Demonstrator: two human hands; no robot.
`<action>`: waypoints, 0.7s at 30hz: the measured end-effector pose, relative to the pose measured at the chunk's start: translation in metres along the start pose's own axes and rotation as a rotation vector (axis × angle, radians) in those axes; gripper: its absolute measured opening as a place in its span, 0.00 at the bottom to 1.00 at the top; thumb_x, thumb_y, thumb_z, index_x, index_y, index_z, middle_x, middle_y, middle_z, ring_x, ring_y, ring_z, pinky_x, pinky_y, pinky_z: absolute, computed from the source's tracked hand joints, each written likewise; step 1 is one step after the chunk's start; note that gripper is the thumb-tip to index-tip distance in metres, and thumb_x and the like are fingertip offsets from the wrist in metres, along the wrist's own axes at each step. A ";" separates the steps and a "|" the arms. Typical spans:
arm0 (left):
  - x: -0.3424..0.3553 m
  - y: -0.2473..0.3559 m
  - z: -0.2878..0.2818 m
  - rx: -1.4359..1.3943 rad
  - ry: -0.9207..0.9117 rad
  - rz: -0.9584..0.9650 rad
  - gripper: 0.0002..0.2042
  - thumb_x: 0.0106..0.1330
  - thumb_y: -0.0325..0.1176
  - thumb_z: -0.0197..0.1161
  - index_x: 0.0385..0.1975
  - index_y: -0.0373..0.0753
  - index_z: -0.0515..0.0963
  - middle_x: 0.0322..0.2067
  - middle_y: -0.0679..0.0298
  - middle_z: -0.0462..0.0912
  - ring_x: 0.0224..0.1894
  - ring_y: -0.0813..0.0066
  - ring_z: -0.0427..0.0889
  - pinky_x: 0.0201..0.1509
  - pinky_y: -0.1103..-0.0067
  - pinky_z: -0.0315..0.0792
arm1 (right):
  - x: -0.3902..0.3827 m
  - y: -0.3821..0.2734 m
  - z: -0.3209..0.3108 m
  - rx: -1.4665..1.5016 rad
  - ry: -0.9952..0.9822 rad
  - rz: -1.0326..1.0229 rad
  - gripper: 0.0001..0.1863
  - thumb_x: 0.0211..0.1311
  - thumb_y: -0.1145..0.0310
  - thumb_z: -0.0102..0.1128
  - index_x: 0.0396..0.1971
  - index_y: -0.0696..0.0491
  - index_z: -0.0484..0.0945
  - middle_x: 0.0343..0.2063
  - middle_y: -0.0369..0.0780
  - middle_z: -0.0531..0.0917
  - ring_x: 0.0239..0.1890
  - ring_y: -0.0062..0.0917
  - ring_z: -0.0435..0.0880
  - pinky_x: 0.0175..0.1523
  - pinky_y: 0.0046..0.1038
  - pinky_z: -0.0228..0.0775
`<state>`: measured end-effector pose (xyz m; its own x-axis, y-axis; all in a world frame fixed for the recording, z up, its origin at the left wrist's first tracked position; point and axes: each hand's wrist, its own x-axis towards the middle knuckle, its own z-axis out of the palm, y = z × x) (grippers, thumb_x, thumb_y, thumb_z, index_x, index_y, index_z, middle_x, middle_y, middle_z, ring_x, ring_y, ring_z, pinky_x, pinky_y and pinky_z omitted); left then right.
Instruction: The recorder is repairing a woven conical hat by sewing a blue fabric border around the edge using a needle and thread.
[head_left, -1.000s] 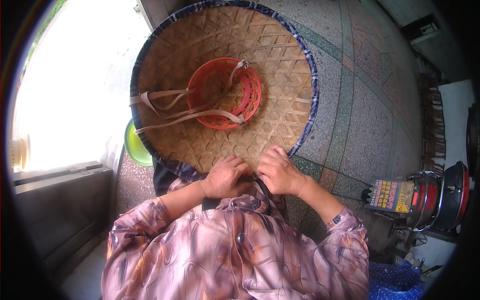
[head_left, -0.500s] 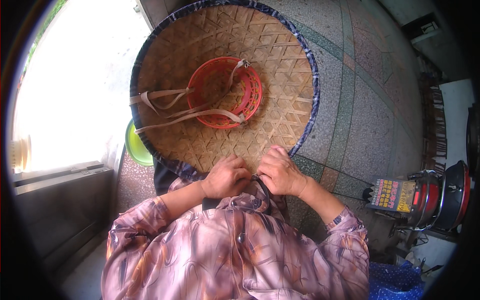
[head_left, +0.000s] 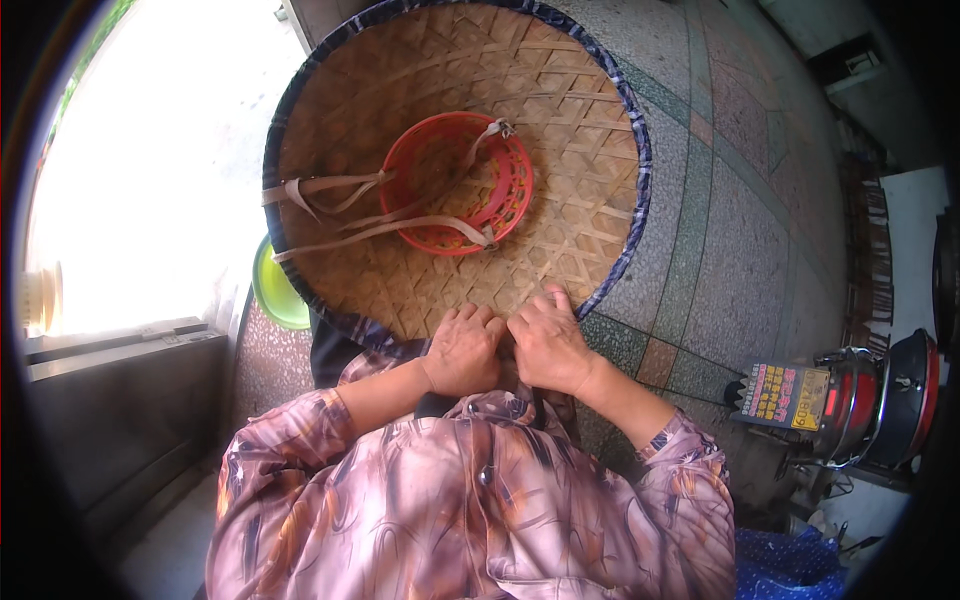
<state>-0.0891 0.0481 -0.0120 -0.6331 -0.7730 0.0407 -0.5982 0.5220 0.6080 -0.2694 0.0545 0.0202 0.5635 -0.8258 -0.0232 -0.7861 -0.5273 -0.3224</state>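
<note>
A wide woven bamboo hat [head_left: 575,130] lies inside up in front of me, its rim bound with dark blue patterned cloth. In its middle sits a red plastic basket [head_left: 510,200] with openwork sides. Pale cloth straps [head_left: 340,238] run from this basket to the left part of the rim. My left hand [head_left: 466,350] and my right hand [head_left: 548,340] are side by side at the near edge, closed on the rim with fingertips over the woven inside. The rim under my hands is hidden.
A light green basin [head_left: 278,288] stands on the left, partly behind the hat. Further left are a dark door panel [head_left: 130,410] and a bright doorway. A red and black motorcycle [head_left: 850,405] with a plate stands at right, above blue dotted cloth [head_left: 790,565]. The floor [head_left: 740,240] is speckled stone.
The hat has shifted slightly right. My hands have moved closer together, and my left hand has gone a little to the right; both still grip the near rim.
</note>
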 end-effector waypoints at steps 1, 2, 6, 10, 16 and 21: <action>0.000 0.000 0.000 0.000 0.000 0.000 0.10 0.47 0.33 0.62 0.30 0.40 0.78 0.35 0.59 0.76 0.43 0.57 0.73 0.47 0.65 0.67 | -0.001 0.000 0.000 0.000 0.000 -0.001 0.08 0.44 0.72 0.56 0.26 0.57 0.78 0.29 0.45 0.79 0.42 0.40 0.76 0.63 0.49 0.53; 0.000 0.000 -0.001 -0.060 0.006 0.006 0.12 0.46 0.34 0.63 0.32 0.40 0.78 0.35 0.59 0.76 0.43 0.58 0.74 0.47 0.65 0.67 | -0.001 0.000 0.000 -0.006 0.016 -0.004 0.08 0.44 0.71 0.58 0.27 0.57 0.78 0.29 0.45 0.79 0.43 0.40 0.76 0.63 0.49 0.53; 0.004 -0.006 0.005 -0.137 -0.002 0.034 0.11 0.46 0.34 0.65 0.32 0.43 0.79 0.35 0.62 0.77 0.43 0.61 0.74 0.45 0.66 0.66 | 0.000 0.002 -0.007 -0.013 0.115 -0.023 0.06 0.46 0.72 0.60 0.26 0.56 0.76 0.28 0.44 0.78 0.40 0.39 0.77 0.57 0.43 0.62; 0.002 -0.009 0.008 -0.148 -0.017 0.015 0.08 0.47 0.33 0.66 0.28 0.46 0.80 0.34 0.64 0.77 0.43 0.63 0.74 0.45 0.67 0.66 | -0.008 0.025 -0.039 0.441 0.401 0.168 0.03 0.51 0.78 0.58 0.26 0.55 0.74 0.26 0.42 0.76 0.32 0.38 0.76 0.39 0.35 0.69; 0.002 -0.013 0.010 -0.214 0.016 0.011 0.04 0.47 0.34 0.67 0.24 0.47 0.81 0.32 0.67 0.77 0.42 0.65 0.74 0.44 0.68 0.65 | -0.023 0.015 -0.043 0.287 0.223 -0.024 0.05 0.48 0.78 0.59 0.27 0.56 0.75 0.27 0.42 0.76 0.34 0.37 0.75 0.41 0.35 0.69; 0.002 -0.015 0.010 -0.214 -0.005 0.019 0.04 0.47 0.34 0.67 0.24 0.49 0.81 0.31 0.68 0.77 0.41 0.66 0.74 0.44 0.69 0.64 | -0.017 0.013 -0.028 0.156 0.093 -0.168 0.06 0.46 0.75 0.60 0.27 0.55 0.76 0.28 0.41 0.74 0.36 0.37 0.74 0.46 0.36 0.66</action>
<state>-0.0863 0.0421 -0.0291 -0.6459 -0.7617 0.0502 -0.4687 0.4476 0.7615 -0.2963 0.0566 0.0430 0.6517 -0.7476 0.1277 -0.6303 -0.6275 -0.4570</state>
